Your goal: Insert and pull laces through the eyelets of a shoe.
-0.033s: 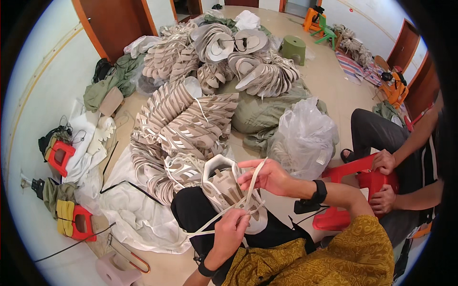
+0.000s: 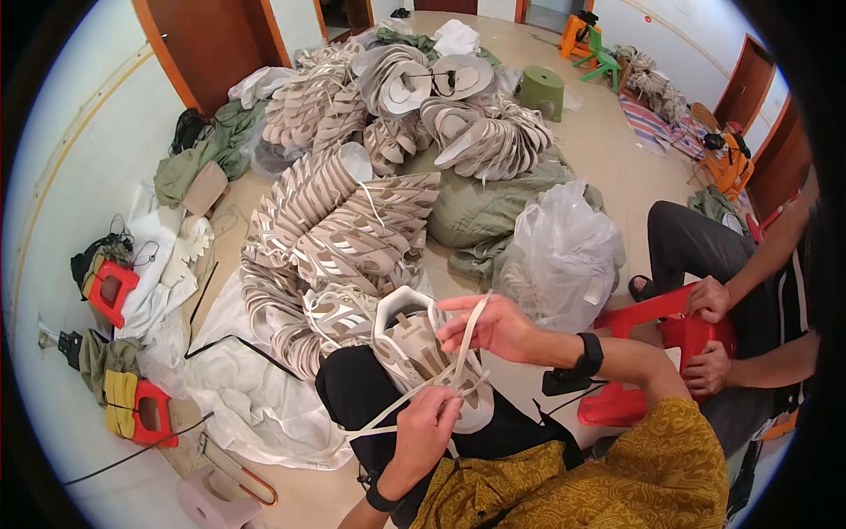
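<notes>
A beige and white sneaker upper [image 2: 408, 351] rests on my lap, its collar pointing away from me and its tongue showing. A flat cream shoelace [image 2: 384, 420] runs across its front, with loose lengths to both sides. My left hand [image 2: 426, 430] is closed in a pinch on the lace over the near end of the upper. My right hand [image 2: 495, 330] is above the upper's right side, index finger stretched out, with a length of lace drawn up through its fingers. Exactly where the lace is gripped there is partly hidden.
Stacked shoe uppers [image 2: 361, 234] form a large pile ahead. A clear plastic bag [image 2: 564, 251] lies right of them, white sheeting [image 2: 242, 401] to the left. A co-worker's hands [image 2: 709, 300] rest on a red stool [image 2: 630, 401] at my right. A pink stool [image 2: 211, 498] stands near left.
</notes>
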Demonstrator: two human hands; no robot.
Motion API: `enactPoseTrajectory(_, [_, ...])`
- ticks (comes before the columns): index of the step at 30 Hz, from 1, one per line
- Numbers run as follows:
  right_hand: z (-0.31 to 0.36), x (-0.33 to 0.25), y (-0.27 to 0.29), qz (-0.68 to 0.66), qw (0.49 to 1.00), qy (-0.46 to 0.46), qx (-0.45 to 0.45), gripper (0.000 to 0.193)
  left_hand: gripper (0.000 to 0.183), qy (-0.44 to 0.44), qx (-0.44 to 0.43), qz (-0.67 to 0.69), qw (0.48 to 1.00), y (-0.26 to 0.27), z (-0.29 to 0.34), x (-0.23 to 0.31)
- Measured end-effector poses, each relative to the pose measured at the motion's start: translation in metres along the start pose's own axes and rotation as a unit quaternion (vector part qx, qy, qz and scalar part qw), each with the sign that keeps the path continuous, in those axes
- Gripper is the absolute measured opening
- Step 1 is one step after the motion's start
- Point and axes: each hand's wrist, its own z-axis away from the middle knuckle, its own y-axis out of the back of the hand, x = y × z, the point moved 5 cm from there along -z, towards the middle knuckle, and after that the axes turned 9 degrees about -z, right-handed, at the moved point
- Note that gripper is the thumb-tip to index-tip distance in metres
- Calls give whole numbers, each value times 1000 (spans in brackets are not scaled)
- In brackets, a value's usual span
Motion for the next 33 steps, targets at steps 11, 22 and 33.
enactPoseTrajectory(11, [0,1,-1,22,999,-4,-37,55,7,23,26,37,999,-2,9,-16])
enactPoseTrajectory(22, [6,3,27,365,930,29,-8,49,8,-4,70,45,997,12,18,-1])
enactPoseTrajectory(33, [11,37,-4,358,924,-125,-55,33,8,-75,13,61,995,-16,12,29])
